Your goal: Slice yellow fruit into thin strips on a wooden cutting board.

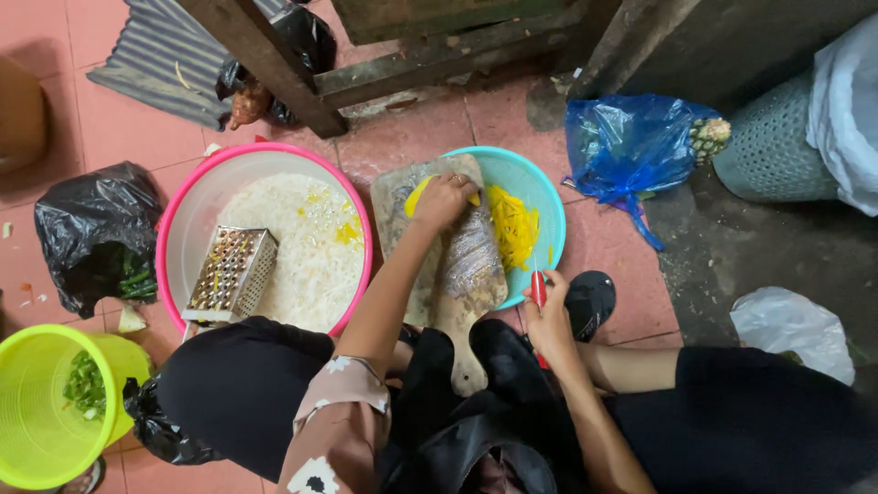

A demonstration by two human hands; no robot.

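In the middle of the frame, a yellow fruit piece (419, 194) is pinched by the left hand (445, 199) on top of a wooden cutting board (455, 274). The board is laid across a teal bowl (540, 197) of yellow shreds (514, 226). Lower down, a red-handled knife (539, 289) is gripped by the closed right hand (547, 320). At the left, a metal grater (230, 273) is propped in a pink bowl (183, 215) of white shreds.

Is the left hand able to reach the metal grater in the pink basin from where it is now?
Probably yes. The left hand rests on a yellow piece on the wooden cutting board, right beside the pink basin. The metal grater lies uncovered on the white shreds, and nothing stands between them.
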